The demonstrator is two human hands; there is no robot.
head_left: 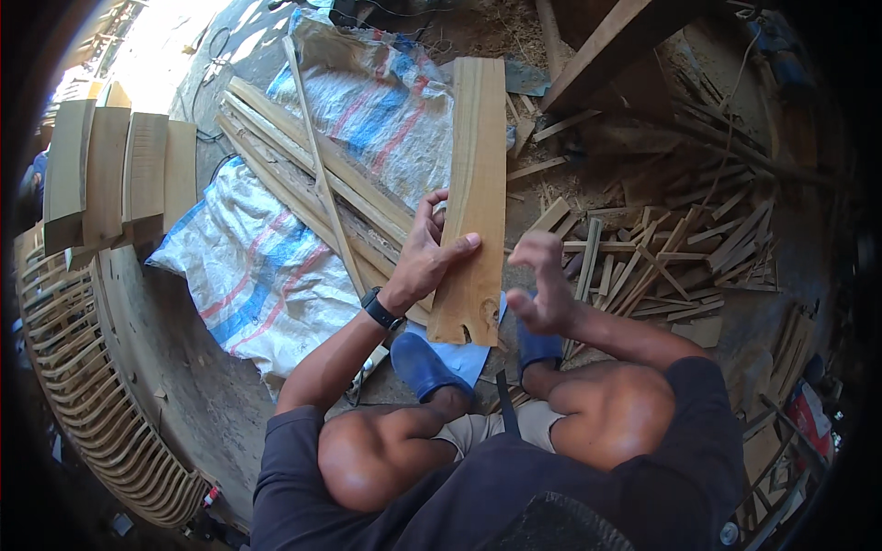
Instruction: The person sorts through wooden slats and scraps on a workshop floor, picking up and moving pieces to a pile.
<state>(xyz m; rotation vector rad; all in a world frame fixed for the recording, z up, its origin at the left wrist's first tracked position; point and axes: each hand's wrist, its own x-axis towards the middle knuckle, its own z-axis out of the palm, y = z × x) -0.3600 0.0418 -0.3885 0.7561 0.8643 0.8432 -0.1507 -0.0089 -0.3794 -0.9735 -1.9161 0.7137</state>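
A long flat wooden board (478, 156) stands tilted in front of me, with a knot hole and a notch at its near end. My left hand (430, 253), with a dark watch on its wrist, grips the board by its left edge, thumb across the face and fingers behind. My right hand (548, 283) hovers just right of the board, fingers bent, thumb apart and slightly blurred. I see nothing held in it. Behind the board, a bundle of long wooden strips (308, 170) lies on white woven sacking (253, 266) with blue and red stripes.
Many wooden offcuts (657, 262) are heaped on the right. Several thick boards (99, 174) stand at the far left, above a row of curved slats (83, 386). A dark wooden beam (606, 46) slants across the upper right. My blue clogs (424, 365) are below the board.
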